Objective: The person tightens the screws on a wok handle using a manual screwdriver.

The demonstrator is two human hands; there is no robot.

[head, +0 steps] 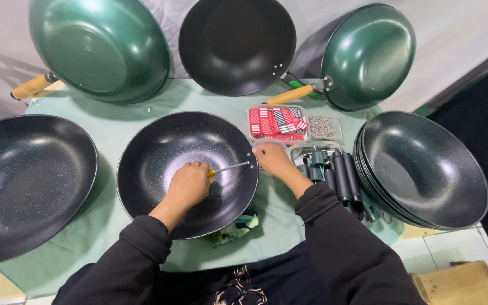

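Note:
A black speckled wok [159, 152] lies on the pale green cloth [120, 121] in front of me. My left hand [188, 183] is inside it, closed around a screwdriver [230, 167] with a yellow grip whose metal shaft points to the wok's right rim. My right hand [273, 158] grips that rim from outside, right where the shaft's tip meets it. What lies under my right fingers is hidden.
Another black wok [24, 181] lies left, a stack of dark woks [425, 169] right. Behind lean two green woks [100, 48] [368, 53] with wooden handles and a black one [237, 42]. A tray of red packets [278, 123], a bag of screws [323, 127], black handles [340, 178].

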